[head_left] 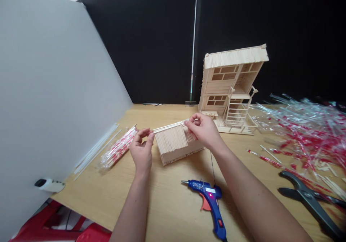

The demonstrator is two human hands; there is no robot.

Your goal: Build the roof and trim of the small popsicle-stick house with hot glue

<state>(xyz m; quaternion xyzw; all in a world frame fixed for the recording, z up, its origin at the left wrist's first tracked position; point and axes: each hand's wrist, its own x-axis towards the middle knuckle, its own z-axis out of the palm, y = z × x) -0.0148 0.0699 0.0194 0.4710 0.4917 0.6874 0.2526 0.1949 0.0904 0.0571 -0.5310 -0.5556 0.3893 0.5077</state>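
Right hand (204, 129) pinches the thin sticks (169, 127) along the top edge of the small stick model (173, 140), between both hands; whether the left hand (142, 151) grips is unclear. Even, light fingertip pressure should keep them flush.

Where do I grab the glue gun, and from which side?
By the handle of the blue glue gun, below the orange trigger, probably from the near side: it lies flat, handle toward the person, metal nozzle pointing left and possibly hot.
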